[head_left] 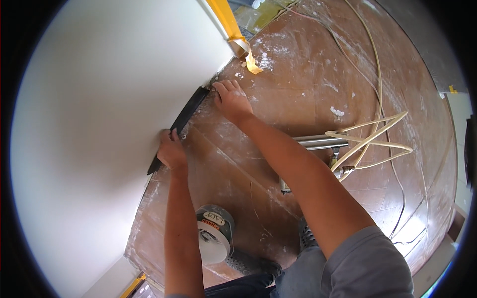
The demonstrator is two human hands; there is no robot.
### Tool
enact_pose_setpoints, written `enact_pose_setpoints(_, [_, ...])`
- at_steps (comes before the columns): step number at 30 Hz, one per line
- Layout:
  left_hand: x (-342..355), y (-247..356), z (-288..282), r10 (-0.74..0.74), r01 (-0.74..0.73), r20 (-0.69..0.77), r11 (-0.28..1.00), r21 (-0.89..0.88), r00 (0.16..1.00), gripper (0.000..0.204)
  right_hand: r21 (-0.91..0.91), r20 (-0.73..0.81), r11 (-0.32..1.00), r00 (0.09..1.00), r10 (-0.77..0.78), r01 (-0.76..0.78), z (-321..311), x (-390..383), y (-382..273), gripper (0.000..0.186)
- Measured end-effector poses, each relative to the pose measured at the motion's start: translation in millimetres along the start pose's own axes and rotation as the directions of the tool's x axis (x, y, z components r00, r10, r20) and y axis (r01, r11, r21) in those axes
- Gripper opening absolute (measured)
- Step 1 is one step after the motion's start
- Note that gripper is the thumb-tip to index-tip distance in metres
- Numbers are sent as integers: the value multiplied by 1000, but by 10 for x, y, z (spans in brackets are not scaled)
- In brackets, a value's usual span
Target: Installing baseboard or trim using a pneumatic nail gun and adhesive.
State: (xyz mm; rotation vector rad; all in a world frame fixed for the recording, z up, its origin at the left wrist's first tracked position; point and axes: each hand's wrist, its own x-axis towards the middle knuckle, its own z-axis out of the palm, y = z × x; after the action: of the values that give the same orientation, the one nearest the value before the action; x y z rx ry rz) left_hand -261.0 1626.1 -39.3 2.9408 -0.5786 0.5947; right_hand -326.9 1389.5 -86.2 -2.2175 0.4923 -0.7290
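So there's this long black strip (180,124), looks like dark tape or some kind of baseboard trim, running diagonally through the middle-left of the frame right where the white wall (99,124) meets the floor (298,74). It sits flush in that corner seam, which seems to be why both hands are spread along it instead of bunched at one spot.

The left hand (171,151) is at the lower end of the strip, fingers curled and pinched down on it, knuckles up, pressing it against the wall base. The right hand (231,99) is further up toward the centre of the frame, fingers mostly flat and close together, fingertips at the strip's upper end, more pushing than gripping. Can't tell if it's actually got hold of anything.

Moving outward: yellow masking tape (226,20) runs up the wall corner at the top, with a torn loose bit dangling near the floor. The brown floor is dusted with white plaster or paint splatter. A roll of tape (214,233) is on the person's left forearm down at the bottom centre, probably kept there so it's in reach. Over on the right there's a looped cream cable (372,136) and a metal tool (320,144) lying under it.
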Motion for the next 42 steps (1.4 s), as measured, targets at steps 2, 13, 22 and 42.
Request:
enact_pose_setpoints(2, [-13, 30, 4, 7, -7, -5, 1000, -6, 1000, 22, -344, 116, 938, 988, 98, -52, 50, 97, 55, 28])
enact_pose_setpoints(13, [5, -36, -42, 67, -62, 37, 992, -112, 997, 19, -72, 75, 993, 992, 98, -93, -60, 200, -10, 19])
enact_pose_setpoints(22, [44, 4, -14, 56, -54, 29, 996, -73, 998, 21, -82, 77, 985, 985, 156, -150, -36, 313, 143, 15])
enact_pose_setpoints(42, [163, 829, 93, -201, 342, 309, 784, -518, 930, 46, -34, 67, 973, 970, 232, -230, -110, 356, 157, 23])
